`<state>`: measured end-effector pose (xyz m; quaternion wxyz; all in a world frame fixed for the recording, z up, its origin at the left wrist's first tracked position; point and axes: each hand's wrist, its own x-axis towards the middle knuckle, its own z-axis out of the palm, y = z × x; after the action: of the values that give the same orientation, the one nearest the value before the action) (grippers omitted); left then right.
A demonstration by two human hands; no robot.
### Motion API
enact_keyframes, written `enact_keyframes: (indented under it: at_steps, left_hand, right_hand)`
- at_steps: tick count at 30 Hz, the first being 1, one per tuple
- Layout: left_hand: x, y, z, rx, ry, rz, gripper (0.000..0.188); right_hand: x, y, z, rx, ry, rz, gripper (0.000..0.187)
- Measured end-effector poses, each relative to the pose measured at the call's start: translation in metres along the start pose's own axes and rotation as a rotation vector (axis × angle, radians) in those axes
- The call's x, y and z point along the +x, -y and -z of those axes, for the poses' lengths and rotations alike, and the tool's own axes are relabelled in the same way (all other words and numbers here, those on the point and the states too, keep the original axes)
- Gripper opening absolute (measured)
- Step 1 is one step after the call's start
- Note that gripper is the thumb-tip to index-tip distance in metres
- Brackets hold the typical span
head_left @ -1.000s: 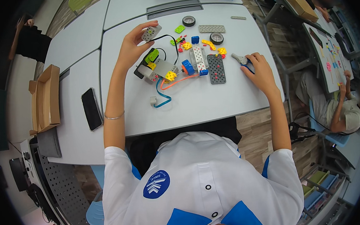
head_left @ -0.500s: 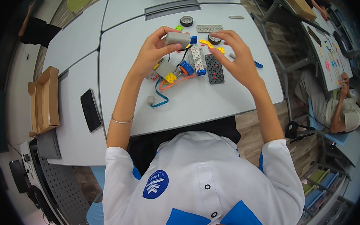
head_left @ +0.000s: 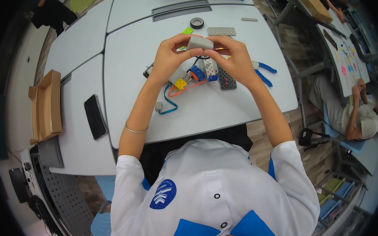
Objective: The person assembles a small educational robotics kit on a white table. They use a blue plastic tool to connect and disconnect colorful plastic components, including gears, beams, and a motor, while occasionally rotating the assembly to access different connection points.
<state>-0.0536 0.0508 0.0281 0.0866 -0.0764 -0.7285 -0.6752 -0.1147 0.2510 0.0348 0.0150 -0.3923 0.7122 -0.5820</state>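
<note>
Both the left hand (head_left: 168, 61) and right hand (head_left: 234, 59) are pinching, fingers closed, a small grey plastic block (head_left: 200, 43) above the white tabletop (head_left: 206, 112), probably best kept level and gripped evenly.

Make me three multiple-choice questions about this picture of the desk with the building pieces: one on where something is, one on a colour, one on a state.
1. Where does the black phone lie?
A. left desk
B. on the cardboard box
C. under the right hand

2. What colour is the block held up between both hands?
A. red
B. grey
C. green

3. How is the grey block held?
A. flat on the desk
B. by the left hand alone
C. pinched by both hands above the desk

Answers: 1 A, the phone lies flat beside the cardboard box. 2 B, it shows plain grey. 3 C, left hand and right hand both grip it.
</note>
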Motion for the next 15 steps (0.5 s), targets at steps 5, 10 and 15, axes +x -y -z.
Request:
enact_keyframes:
  at_steps: [5, 10, 15]
  left_hand:
    - [0.0, 0.0, -0.003, 0.019, -0.035, -0.019, 0.033]
    - [-0.002, -0.006, 0.003, 0.029, 0.024, 0.037, 0.035]
    - [0.002, -0.006, 0.004, 0.082, 0.005, 0.03, 0.038]
  right_hand:
    - [-0.001, 0.001, -0.001, -0.033, -0.046, -0.004, 0.031]
    - [0.0, 0.006, 0.006, 0.012, 0.042, -0.047, 0.032]
    - [0.0, -0.005, 0.008, 0.009, 0.008, -0.103, 0.039]
